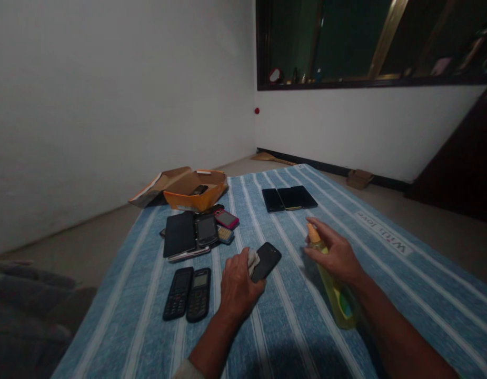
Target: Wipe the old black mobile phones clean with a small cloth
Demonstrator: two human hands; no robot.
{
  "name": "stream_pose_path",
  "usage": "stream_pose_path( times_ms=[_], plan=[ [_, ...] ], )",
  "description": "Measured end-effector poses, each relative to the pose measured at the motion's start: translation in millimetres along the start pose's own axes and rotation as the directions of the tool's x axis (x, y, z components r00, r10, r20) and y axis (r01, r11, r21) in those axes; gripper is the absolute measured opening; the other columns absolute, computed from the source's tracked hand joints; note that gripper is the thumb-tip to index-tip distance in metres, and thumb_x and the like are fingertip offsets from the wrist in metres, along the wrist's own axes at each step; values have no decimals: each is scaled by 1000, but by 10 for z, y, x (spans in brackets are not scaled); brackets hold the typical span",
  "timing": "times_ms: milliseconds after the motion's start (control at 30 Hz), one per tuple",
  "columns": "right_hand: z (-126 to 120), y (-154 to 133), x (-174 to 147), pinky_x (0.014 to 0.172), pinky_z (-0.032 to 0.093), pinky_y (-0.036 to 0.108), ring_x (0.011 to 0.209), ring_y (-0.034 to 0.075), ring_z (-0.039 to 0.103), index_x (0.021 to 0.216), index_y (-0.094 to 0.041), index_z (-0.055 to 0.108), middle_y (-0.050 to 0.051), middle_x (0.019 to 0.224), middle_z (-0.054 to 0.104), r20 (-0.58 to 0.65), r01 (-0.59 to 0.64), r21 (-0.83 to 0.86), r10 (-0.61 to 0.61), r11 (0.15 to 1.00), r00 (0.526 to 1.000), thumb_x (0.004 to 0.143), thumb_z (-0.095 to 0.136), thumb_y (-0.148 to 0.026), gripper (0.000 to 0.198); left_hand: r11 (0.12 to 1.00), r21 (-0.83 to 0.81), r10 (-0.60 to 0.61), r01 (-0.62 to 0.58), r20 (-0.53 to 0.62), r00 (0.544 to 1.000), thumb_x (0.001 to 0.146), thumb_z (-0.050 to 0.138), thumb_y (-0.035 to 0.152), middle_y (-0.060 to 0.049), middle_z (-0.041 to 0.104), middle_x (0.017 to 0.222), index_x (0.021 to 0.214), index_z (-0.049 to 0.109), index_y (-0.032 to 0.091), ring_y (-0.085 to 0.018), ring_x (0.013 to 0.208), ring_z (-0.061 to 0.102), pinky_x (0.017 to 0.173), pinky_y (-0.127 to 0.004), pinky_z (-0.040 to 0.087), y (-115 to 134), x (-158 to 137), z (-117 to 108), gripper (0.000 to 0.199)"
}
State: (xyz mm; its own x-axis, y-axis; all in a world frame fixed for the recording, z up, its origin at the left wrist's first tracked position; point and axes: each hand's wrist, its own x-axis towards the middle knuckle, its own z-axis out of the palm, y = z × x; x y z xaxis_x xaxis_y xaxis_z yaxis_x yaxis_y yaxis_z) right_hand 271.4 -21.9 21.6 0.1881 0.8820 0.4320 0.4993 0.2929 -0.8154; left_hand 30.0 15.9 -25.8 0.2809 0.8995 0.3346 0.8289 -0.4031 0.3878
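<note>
My left hand (238, 287) is closed on a dark smartphone (267, 261) and a crumpled white cloth (252, 260). The phone's back with its camera faces up, and the cloth lies against its left edge. At the right, my right hand (336, 252) curls round the top of a spray bottle (333, 295) with yellow-green liquid and an orange nozzle (313, 232). Two dark keypad phones (188, 295) lie side by side left of my left hand. Beyond them is a pile with a black tablet-like device (180, 233), a dark phone (207, 230) and a pink phone (227, 218).
A blue striped cloth (282, 316) covers the surface. At the far left stands an open orange cardboard box (201, 200) with a dark phone inside. Several black smartphones (289, 198) lie flat at the far middle. Walls and a dark window lie beyond.
</note>
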Motion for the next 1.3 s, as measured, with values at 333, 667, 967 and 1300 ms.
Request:
stream_pose_path(
  times_ms=[333,667,967,1300],
  plan=[
    [272,-48,-87,95,52,40,111,25,62,135,-17,49,13,119,65,163,310,-221,-279,924,946,80,53,-17,55,981,9,190,-195,-269,944,67,63,16,-10,61,97,120,48,12,-27,89,52,77,-37,50,87,5,-55,55],
    [318,-68,-95,93,53,39,109,24,63,130,-18,51,12,116,66,133,280,-258,-253,925,958,78,51,-15,52,974,31,222,-224,-311,924,68,66,16,-7,61,93,115,48,16,-26,86,53,71,-34,50,195,24,-170,50],
    [316,-15,-83,93,52,40,110,25,62,131,-16,51,12,118,65,112,276,-291,-254,916,961,78,51,-17,53,970,24,236,-241,-324,916,68,68,18,-8,62,93,115,48,16,-26,88,55,73,-35,51,235,17,-203,52],
    [82,52,-11,97,49,40,111,26,62,129,-16,54,12,124,64,-91,93,-317,-128,944,988,76,55,-28,55,989,-68,112,-129,-213,971,65,68,16,-7,63,95,112,52,17,-27,92,58,76,-38,53,152,1,11,49]
  ],
)
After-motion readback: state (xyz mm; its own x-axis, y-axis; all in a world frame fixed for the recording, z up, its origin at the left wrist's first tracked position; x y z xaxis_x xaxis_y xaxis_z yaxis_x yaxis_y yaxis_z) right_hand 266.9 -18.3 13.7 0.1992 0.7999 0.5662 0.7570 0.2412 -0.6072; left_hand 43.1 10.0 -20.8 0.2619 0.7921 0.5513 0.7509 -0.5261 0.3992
